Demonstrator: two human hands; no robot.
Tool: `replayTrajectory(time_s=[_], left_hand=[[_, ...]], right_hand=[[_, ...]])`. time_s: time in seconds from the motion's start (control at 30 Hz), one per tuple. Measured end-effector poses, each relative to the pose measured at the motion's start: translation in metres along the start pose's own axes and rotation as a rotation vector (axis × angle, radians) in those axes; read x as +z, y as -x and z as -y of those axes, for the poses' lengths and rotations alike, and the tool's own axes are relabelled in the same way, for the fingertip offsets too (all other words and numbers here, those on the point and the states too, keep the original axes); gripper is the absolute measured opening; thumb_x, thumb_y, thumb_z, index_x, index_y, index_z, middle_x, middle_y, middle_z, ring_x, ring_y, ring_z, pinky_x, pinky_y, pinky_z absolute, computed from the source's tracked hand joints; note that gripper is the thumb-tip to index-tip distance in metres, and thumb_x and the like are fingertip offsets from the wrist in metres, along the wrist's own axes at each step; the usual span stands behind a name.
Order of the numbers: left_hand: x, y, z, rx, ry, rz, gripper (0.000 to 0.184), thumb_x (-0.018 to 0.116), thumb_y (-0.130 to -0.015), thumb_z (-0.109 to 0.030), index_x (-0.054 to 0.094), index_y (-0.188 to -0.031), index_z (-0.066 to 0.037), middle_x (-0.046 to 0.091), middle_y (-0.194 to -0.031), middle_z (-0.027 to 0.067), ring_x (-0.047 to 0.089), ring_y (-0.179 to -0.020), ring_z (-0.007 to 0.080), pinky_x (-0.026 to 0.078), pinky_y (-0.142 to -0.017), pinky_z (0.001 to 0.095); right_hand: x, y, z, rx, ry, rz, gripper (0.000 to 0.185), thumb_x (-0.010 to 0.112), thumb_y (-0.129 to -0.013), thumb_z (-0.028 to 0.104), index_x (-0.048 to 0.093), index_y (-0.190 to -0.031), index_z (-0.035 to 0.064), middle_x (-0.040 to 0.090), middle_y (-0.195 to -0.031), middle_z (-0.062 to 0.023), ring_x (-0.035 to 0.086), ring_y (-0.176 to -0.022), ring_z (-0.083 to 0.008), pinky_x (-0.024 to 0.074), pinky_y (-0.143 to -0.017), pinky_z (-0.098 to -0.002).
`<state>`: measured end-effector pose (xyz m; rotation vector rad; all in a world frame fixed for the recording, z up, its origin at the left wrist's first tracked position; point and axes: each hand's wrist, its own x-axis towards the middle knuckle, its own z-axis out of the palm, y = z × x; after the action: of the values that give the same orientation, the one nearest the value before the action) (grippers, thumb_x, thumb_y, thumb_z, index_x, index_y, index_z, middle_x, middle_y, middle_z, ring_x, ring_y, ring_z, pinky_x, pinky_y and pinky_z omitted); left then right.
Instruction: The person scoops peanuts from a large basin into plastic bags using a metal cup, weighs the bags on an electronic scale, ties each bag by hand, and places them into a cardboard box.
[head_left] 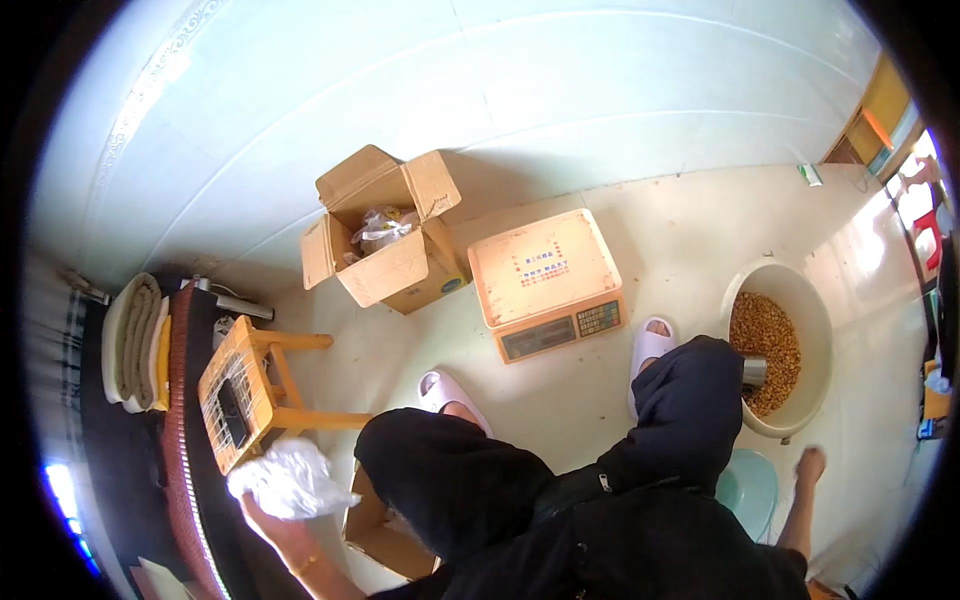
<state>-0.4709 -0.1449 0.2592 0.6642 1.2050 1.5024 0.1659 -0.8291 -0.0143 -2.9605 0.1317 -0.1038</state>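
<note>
My left hand (280, 528) is closed around a crumpled bundle of thin clear plastic bags (298, 480), held at the lower left beside a wooden stool (222, 400). The bundle covers most of the fingers. My right hand (811, 464) is out to the right with its fingers curled in, just below a large pale tub (826, 340). No object shows in it. Inside the tub lie many small golden-brown pieces (765, 330), perhaps kernels or nuts, with a metal cup or scoop (754, 372) resting on them, partly behind my knee.
An orange weighing scale (545, 265) stands on the floor ahead of my feet. Left of it is an open cardboard box (425, 270) with plastic bags inside. Another box (385, 540) sits by my left leg. A phone (233, 412) lies on the stool. A light green bucket (750, 495) is beside me.
</note>
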Motion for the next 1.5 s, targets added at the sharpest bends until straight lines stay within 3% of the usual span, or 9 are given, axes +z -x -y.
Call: replayTrajectory(time_s=[0.13, 0.33, 0.43, 0.6, 0.73, 0.87, 1.27, 1.37, 1.5], left_hand=[[0.128, 0.018, -0.014, -0.115, 0.136, 0.750, 0.044, 0.041, -0.091, -0.040, 0.049, -0.116, -0.006, 0.058, -0.109, 0.0150, 0.059, -0.098, 0.0295, 0.049, -0.086, 0.0445], [0.285, 0.046, 0.081, -0.183, 0.092, 0.884, 0.034, 0.040, -0.091, -0.029, 0.051, -0.109, -0.002, 0.061, -0.105, 0.0196, 0.058, -0.096, 0.0268, 0.047, -0.084, 0.0364], [0.322, 0.054, 0.132, -0.225, -0.155, 0.661, 0.016, 0.039, -0.086, -0.008, 0.054, -0.086, -0.013, 0.049, -0.069, -0.0047, 0.036, -0.046, 0.0031, 0.025, -0.036, 0.0208], [0.322, 0.054, 0.146, -0.482, -0.149, 0.775, 0.023, 0.042, -0.089, -0.022, 0.049, -0.108, -0.010, 0.054, -0.092, 0.0033, 0.051, -0.067, 0.0131, 0.043, -0.056, 0.0271], [0.313, 0.051, 0.148, -0.390, -0.408, 0.982, 0.050, 0.040, -0.093, -0.043, 0.033, -0.132, -0.011, 0.048, -0.115, 0.0094, 0.052, -0.095, 0.0232, 0.045, -0.081, 0.0366], [0.302, 0.065, 0.140, -0.283, -0.559, 1.250, 0.050, 0.057, -0.089, -0.028, 0.037, -0.129, -0.005, 0.057, -0.099, 0.0056, 0.054, -0.075, 0.0114, 0.046, -0.072, 0.0259], [0.283, 0.045, 0.133, -0.182, -0.497, 0.832, 0.016, 0.051, -0.089, -0.007, 0.059, -0.102, -0.003, 0.047, -0.058, -0.0028, 0.041, -0.050, 0.0042, 0.036, -0.046, 0.0213], [0.281, 0.053, 0.148, 0.901, -0.866, 0.990, 0.024, 0.055, -0.083, -0.005, 0.063, -0.102, -0.016, 0.055, -0.063, 0.0081, 0.056, -0.053, 0.0213, 0.045, -0.052, 0.0342], [0.283, 0.074, 0.141, 1.157, -1.158, 1.202, 0.032, 0.060, -0.072, -0.002, 0.065, -0.099, -0.019, 0.050, -0.064, 0.0056, 0.054, -0.059, 0.0287, 0.045, -0.053, 0.0357]], right_hand=[[-0.132, -0.025, 0.269, -0.060, -0.744, 0.092, 0.019, 0.054, -0.088, 0.018, 0.060, -0.094, 0.0011, 0.055, -0.075, 0.0001, 0.047, -0.064, -0.0098, 0.0403, -0.056, -0.0252], [-0.238, 0.103, 0.545, -0.959, -1.128, 0.820, 0.038, 0.054, -0.089, 0.020, 0.048, -0.124, 0.0070, 0.053, -0.119, -0.0056, 0.049, -0.105, -0.0134, 0.0429, -0.087, -0.0280], [-0.205, 0.169, 0.614, -1.241, -1.077, 0.884, 0.051, 0.058, -0.086, 0.021, 0.040, -0.131, 0.0059, 0.046, -0.129, -0.0119, 0.048, -0.108, -0.0189, 0.0434, -0.089, -0.0334], [-0.149, 0.174, 0.654, -1.274, -0.919, 0.777, 0.049, 0.057, -0.081, 0.010, 0.042, -0.126, -0.0016, 0.055, -0.115, -0.0154, 0.056, -0.096, -0.0203, 0.0462, -0.083, -0.0337], [-0.147, 0.144, 0.656, -0.604, -1.251, 1.226, 0.029, 0.052, -0.078, 0.000, 0.053, -0.107, 0.0004, 0.059, -0.094, -0.0058, 0.055, -0.091, -0.0142, 0.0433, -0.081, -0.0278], [-0.147, 0.148, 0.649, -0.427, -1.476, 1.280, 0.025, 0.052, -0.073, -0.003, 0.058, -0.097, -0.0016, 0.060, -0.089, -0.0088, 0.056, -0.084, -0.0157, 0.0444, -0.076, -0.0274], [-0.148, 0.121, 0.644, -0.615, -1.234, 0.745, 0.048, 0.056, -0.077, 0.004, 0.043, -0.124, 0.0048, 0.050, -0.115, -0.0136, 0.046, -0.108, -0.0212, 0.0382, -0.092, -0.0338], [-0.162, 0.140, 0.647, -1.151, -1.030, 0.247, 0.058, 0.060, -0.078, 0.010, 0.037, -0.132, 0.0089, 0.043, -0.128, -0.0165, 0.041, -0.119, -0.0291, 0.0348, -0.099, -0.0401], [-0.164, 0.166, 0.652, -1.301, -0.723, 0.169, 0.068, 0.064, -0.076, 0.011, 0.032, -0.136, 0.0151, 0.037, -0.133, -0.0194, 0.041, -0.118, -0.0380, 0.0392, -0.096, -0.0431]])
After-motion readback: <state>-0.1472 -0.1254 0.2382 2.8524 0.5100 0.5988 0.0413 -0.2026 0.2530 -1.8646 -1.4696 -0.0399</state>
